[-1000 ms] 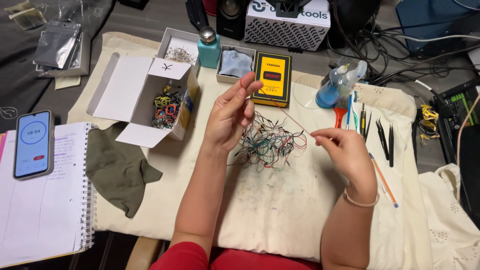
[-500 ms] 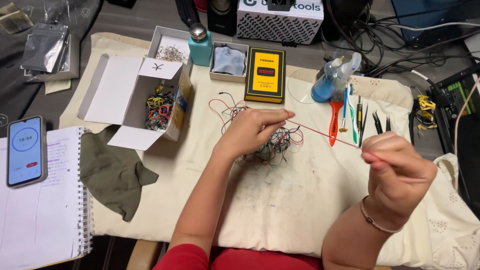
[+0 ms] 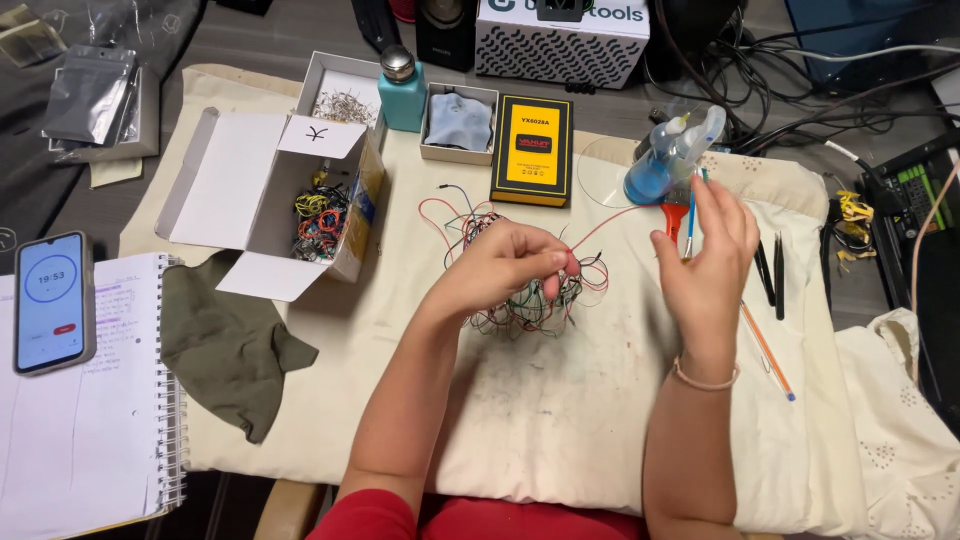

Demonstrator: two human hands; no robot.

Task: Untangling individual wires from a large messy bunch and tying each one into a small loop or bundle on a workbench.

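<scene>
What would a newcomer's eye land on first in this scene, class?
First, the tangle of coloured wires at the middle of the cream cloth, with the left hand resting on it. Next, the right hand raised beside it, pinching a red wire. Behind stands a yellow and black box.

A yellow-and-black flat box (image 3: 532,150) is lying right of the open white carton (image 3: 268,200), a lit phone screen (image 3: 50,300) glowing left of it.
</scene>
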